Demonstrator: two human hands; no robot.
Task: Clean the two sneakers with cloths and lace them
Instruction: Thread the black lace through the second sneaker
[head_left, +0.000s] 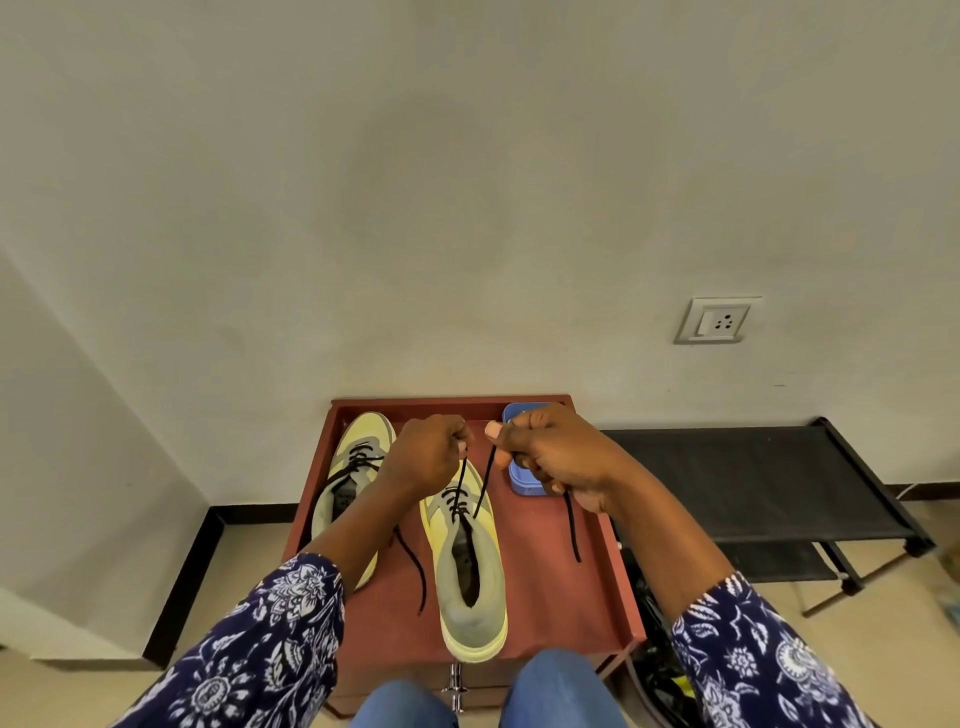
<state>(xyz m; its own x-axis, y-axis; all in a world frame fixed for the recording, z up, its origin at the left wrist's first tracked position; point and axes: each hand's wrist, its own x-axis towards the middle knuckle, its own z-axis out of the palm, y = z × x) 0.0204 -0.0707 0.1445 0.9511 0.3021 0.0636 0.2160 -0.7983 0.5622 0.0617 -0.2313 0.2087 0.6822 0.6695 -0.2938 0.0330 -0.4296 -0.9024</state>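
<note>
Sneakers are the job, and the 1 being laced sits low in the middle of the frame, heel toward the viewer, on the red-brown table. The left hand pinches 1 end of the black lace, fingers curled; the right hand pinches the other end, whose tail hangs below the fist. Both ends are pulled up and apart, likely to draw the crossings snug and even the 2 lengths before the next eyelets. To its left lies the second sneaker, partly behind the left forearm, lace already crossed. Behind the right hand stands a blue container; its contents are hidden. No cloth shows.
</note>
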